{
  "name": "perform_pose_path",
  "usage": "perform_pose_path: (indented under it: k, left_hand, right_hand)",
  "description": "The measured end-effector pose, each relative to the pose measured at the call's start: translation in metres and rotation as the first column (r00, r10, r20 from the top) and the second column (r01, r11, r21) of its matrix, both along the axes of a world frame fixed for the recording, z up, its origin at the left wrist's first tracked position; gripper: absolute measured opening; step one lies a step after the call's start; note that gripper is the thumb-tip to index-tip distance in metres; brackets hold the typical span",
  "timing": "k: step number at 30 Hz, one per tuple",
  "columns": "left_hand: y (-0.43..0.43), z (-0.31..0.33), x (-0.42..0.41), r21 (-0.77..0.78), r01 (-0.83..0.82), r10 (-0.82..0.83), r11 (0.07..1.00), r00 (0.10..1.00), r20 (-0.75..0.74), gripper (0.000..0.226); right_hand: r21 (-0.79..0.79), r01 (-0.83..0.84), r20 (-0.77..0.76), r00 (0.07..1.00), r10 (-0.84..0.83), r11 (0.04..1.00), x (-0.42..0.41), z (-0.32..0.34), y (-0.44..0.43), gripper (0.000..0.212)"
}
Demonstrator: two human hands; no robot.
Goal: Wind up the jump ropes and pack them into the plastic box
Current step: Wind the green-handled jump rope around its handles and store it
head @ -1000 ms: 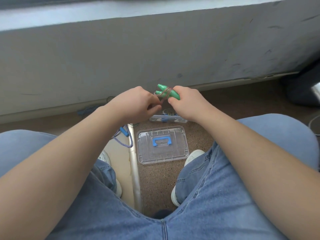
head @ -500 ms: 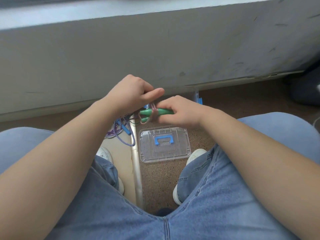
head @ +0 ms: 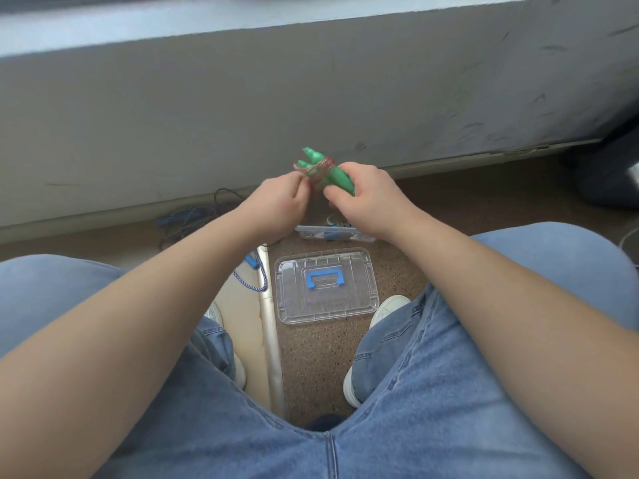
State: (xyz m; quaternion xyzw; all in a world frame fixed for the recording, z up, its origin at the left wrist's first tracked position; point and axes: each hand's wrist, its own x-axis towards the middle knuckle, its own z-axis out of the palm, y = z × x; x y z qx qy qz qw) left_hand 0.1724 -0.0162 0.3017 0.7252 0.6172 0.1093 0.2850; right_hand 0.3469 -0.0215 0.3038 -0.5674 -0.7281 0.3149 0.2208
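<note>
My right hand [head: 368, 198] grips the two green handles [head: 326, 169] of a jump rope, held side by side and pointing up to the left. A thin reddish cord [head: 316, 167] is wrapped around them, and my left hand [head: 280, 205] pinches that cord at the left side. Under my hands the clear plastic box [head: 333, 233] stands on the floor, mostly hidden, with something coloured inside. Its clear lid [head: 325, 285] with a blue handle lies flat in front of it. A blue jump rope [head: 188, 223] with a dark braided cord lies on the floor to the left.
I sit with my jeans-clad knees apart and white shoes [head: 387, 305] beside the lid. A grey wall [head: 311, 98] rises close behind the box. A metal floor strip [head: 271, 340] runs between my feet. A dark object [head: 612, 174] sits far right.
Both hands rose and moved away from me with the green handles. The handles tipped from lying level to pointing up-left, and my left hand dropped from above them to their left side.
</note>
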Motion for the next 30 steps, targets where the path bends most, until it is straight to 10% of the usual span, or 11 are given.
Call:
perform_pose_path:
  k: [9,18,30]
  left_hand:
    - [-0.01,0.009,0.002,0.172,0.564,-0.463,0.808,0.787,-0.407,0.046]
    - [0.011,0.014,-0.021,0.384,0.271,-0.184,0.883,0.951,-0.249,0.062]
    - [0.003,0.0,-0.008,0.04,-0.061,0.061,0.997,0.998,-0.003,0.04]
  right_hand:
    - [-0.102,-0.177,0.424,0.883,0.204,0.979,-0.001,-0.014,0.0,0.009]
    - [-0.23,-0.375,0.274,0.86,0.429,0.898,-0.011,0.001,-0.018,0.02]
    - [-0.047,-0.127,-0.02,0.992,0.126,0.991,-0.002,0.015,-0.013,0.01]
